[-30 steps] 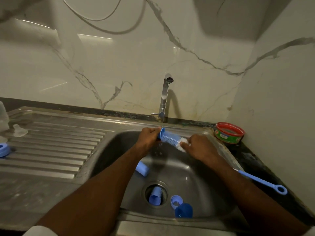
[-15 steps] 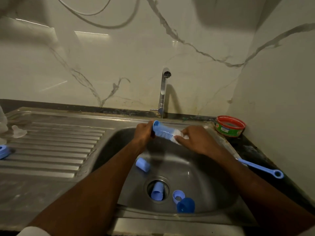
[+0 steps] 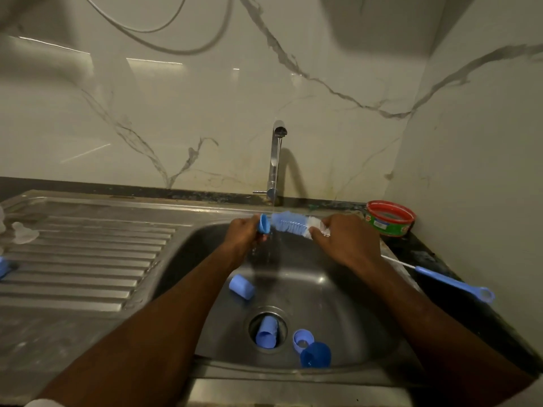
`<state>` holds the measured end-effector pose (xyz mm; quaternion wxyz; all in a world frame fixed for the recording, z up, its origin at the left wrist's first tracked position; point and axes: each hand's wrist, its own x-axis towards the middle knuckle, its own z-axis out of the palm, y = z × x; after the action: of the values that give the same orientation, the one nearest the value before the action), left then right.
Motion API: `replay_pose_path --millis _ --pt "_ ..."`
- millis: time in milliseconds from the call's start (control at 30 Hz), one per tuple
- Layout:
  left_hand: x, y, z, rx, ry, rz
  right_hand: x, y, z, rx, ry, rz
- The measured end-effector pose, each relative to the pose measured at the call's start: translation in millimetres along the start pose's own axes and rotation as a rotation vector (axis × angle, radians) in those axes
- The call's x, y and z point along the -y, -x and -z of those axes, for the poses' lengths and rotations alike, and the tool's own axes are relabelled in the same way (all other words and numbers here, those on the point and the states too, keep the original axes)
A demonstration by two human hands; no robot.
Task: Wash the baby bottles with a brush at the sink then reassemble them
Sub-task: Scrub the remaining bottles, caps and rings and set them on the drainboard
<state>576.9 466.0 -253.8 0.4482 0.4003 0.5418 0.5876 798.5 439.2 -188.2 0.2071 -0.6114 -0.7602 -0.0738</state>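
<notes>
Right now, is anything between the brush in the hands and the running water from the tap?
Nothing visible. The left hand and right hand hold the brush at its two ends, directly under the tap. The water stream runs down past the brush head into the sink, with no object between them.

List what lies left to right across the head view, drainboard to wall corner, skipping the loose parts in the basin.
Clear teat on the drainboard → left hand → blue-and-white bottle brush under the tap → right hand → red-rimmed tub → thin blue brush.
</notes>
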Motion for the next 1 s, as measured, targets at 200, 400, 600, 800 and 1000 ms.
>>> replay_pose_path --millis 200,400,600,800,1000 --pt "-3 7 -8 0.089 -0.099 -0.035 7 4 -4 -0.042 0.080 0.025" --pt "-2 4 -3 0.006 -0.151 -0.136 14 -2 5 0.104 0.047 0.130" --pt "-4 4 -7 0.075 -0.003 0.006 11 1 -2 -0.016 0.017 -0.012" --pt "-3 3 -4 -0.017 -0.106 -0.088 13 -5 5 0.165 -0.088 0.113" --pt "-5 4 -12 0.078 -0.042 -0.007 3 -3 -9 0.108 -0.010 -0.049"
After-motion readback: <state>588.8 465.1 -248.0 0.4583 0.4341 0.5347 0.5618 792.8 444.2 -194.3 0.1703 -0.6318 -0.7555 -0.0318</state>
